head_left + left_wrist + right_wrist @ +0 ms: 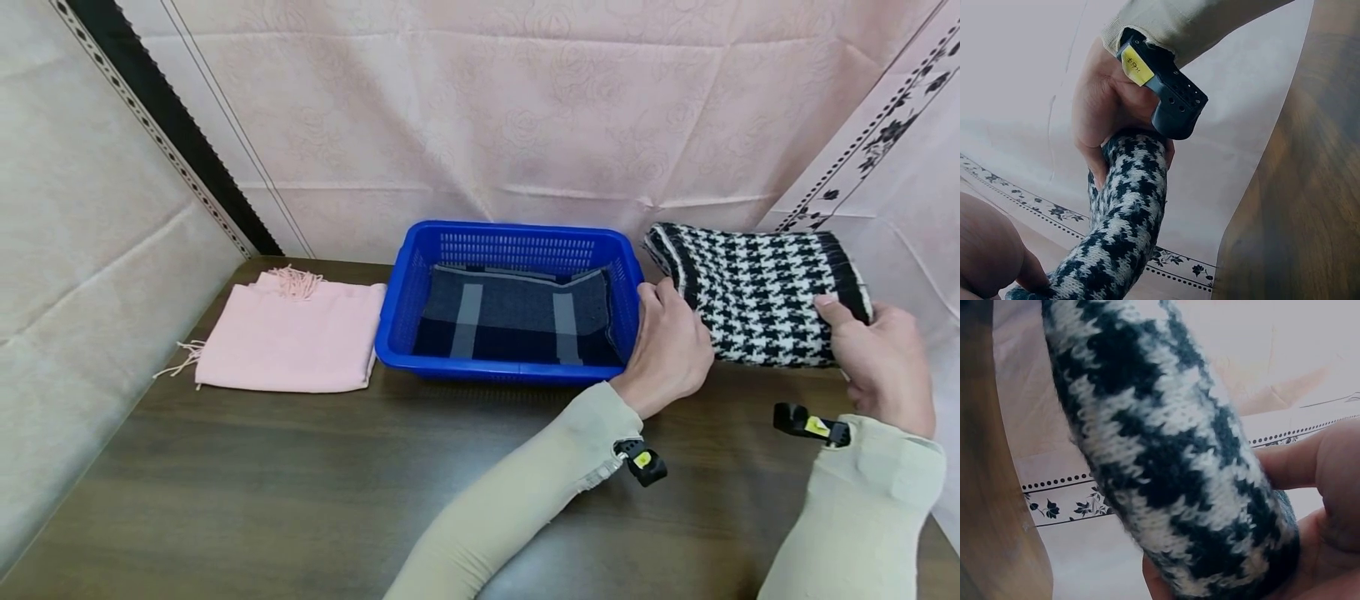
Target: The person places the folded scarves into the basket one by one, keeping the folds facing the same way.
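Observation:
A folded black-and-white houndstooth scarf [765, 300] is held between both hands to the right of a blue basket. My left hand [671, 350] grips its left end, close by the basket's right wall. At the other end my right hand [888, 358] pinches the scarf, thumb on top and fingers underneath. In the left wrist view the scarf [1122, 212] shows edge-on as a thick fold, its far end in the right hand [1100, 106]. The right wrist view has the knitted fold [1166, 450] up close, with thumb and fingers around its lower end.
The blue plastic basket [510, 370] stands at the back middle, a folded dark grey checked cloth [513, 312] lying inside. To its left a folded pink fringed scarf [292, 337] lies on the brown wooden table [315, 500]. Pale patterned cloth [525, 108] hangs behind and at both sides.

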`<state>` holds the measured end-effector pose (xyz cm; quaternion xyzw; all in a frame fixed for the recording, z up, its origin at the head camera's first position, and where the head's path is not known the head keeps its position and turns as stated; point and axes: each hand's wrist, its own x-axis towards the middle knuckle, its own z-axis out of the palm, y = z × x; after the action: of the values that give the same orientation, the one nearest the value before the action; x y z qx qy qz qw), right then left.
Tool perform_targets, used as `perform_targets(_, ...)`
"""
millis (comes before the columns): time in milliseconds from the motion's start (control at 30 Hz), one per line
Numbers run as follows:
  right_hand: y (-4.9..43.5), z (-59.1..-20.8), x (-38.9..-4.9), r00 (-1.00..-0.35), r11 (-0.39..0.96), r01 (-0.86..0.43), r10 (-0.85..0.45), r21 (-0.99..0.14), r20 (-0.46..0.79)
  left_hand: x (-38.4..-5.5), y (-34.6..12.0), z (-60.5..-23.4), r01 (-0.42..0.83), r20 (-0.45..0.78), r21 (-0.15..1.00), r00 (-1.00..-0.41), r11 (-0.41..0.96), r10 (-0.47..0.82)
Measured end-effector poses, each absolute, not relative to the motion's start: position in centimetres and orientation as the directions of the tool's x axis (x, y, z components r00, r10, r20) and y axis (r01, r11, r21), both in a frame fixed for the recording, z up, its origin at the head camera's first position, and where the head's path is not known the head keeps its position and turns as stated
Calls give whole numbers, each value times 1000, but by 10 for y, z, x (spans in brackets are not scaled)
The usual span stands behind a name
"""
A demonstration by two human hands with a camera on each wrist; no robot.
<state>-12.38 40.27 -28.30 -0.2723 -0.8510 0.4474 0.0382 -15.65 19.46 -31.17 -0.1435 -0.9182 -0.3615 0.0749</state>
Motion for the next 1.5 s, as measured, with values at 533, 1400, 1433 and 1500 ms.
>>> perform_targets(533, 396, -281, -124, -850, 445, 412, 502, -795, -159, -156, 188, -312, 330, 254, 648, -943, 686, 214)
perform_targets(1400, 384, -276, -128, -834, 465, 411, 538, -784, -119, -158, 175, -311, 370, 290, 655, -928, 659, 233)
perform_targets(1433, 384, -275, -128, -834, 469, 415, 539, -780, -119, -158, 175, -311, 375, 292, 655, -926, 657, 237)
perform_targets(1500, 383, -275, -128, -834, 472, 417, 538, -777, -121, -157, 174, -312, 374, 291, 657, -927, 655, 237)
